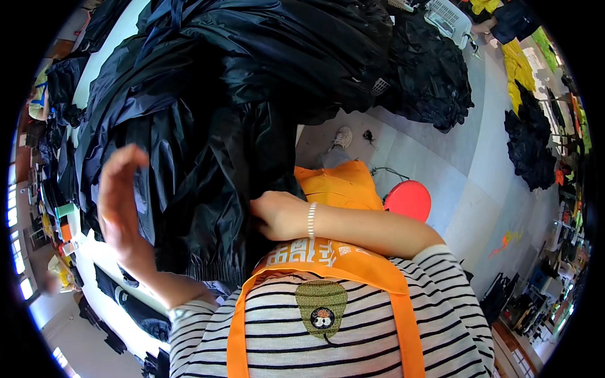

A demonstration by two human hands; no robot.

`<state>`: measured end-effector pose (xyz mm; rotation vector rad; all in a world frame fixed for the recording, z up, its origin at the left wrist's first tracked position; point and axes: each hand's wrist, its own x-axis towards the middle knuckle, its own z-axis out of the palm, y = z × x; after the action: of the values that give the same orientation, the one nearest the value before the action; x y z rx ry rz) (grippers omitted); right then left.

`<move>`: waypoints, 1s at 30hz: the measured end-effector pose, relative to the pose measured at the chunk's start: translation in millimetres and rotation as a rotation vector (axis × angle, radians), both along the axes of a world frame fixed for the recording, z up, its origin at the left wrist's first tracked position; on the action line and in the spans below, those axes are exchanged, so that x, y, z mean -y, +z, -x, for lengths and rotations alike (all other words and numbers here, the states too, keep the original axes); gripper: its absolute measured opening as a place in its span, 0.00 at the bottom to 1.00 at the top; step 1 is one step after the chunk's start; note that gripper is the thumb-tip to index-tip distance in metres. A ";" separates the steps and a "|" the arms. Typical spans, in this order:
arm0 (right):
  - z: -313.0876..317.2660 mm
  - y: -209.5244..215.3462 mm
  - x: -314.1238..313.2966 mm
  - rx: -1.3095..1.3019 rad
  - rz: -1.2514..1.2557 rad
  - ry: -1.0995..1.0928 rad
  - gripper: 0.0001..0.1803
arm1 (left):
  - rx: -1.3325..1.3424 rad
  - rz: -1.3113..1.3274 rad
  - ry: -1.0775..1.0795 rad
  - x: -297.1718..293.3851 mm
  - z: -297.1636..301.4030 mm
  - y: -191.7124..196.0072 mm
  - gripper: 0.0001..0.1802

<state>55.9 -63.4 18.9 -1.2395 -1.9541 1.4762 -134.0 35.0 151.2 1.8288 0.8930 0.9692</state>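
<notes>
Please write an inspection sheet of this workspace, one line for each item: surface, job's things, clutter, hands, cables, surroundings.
Surface: white table, mostly covered.
Job's things: black jacket hanging off a dark garment pile.
Clutter: small coloured items at the table's left edge.
Hands: left hand open, flat against the jacket; right hand gripping its fabric.
Cables: thin cord on floor.
Surroundings: red stool, black heaps, yellow fabric, white basket.

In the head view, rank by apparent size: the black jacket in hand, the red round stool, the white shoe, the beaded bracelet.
1. Black jacket, by far the largest.
2. Red round stool.
3. White shoe.
4. Beaded bracelet, though it sits much nearer the camera, so shoe versus bracelet is unsure.
</notes>
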 end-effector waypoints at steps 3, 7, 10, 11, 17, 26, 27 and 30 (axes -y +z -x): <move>19.7 -11.9 -16.4 0.114 -0.007 0.127 0.12 | -0.353 0.036 -0.468 -24.2 -54.4 26.7 0.34; 17.2 -21.7 -5.3 0.210 -0.072 0.192 0.13 | -0.703 -0.012 -0.913 -21.7 -122.5 -85.1 0.19; -29.0 -14.4 6.6 0.219 0.034 0.091 0.13 | -1.128 -0.599 -0.902 -9.2 -120.9 -160.0 0.20; -50.2 -21.4 13.5 0.045 0.015 -0.100 0.12 | -1.286 -0.660 -0.952 -5.9 -122.6 -164.7 0.20; -189.8 -116.6 2.6 -0.026 -0.303 -1.404 0.21 | -1.448 -0.981 -1.177 18.8 -123.0 -182.8 0.12; -153.2 -59.4 -8.0 -0.532 0.411 -1.137 0.15 | -0.337 0.132 -0.407 15.5 -147.9 -195.7 0.35; -133.5 -45.6 -1.2 -0.549 0.301 -1.126 0.14 | -0.276 0.293 -0.287 17.9 -149.1 -189.1 0.41; -109.4 -56.3 20.9 -0.603 0.053 -0.999 0.13 | -0.086 0.519 -0.188 21.6 -150.3 -158.7 0.43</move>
<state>165.3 -84.3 -37.4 -1.2822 -0.7050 1.1365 16.3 13.3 -7.6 1.4801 0.9053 0.4842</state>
